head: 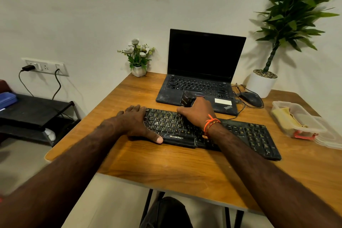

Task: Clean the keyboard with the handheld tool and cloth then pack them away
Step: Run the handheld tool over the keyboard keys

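A dusty black keyboard [246,133] lies across the wooden desk [166,164]. My left hand [137,122] rests flat on its left end, thumb against the front edge. My right hand [198,113] grips a dark handheld cleaning tool [187,99] and holds it down on the keys near the middle, the tool's top sticking up above my fingers. A yellow cloth [285,118] lies in a clear plastic container [312,126] at the desk's right side.
An open black laptop [201,74] stands behind the keyboard, with a wired mouse [251,99] to its right. A small flower pot [138,70] and a large potted plant [262,83] stand at the back. A black shelf [33,111] sits left of the desk.
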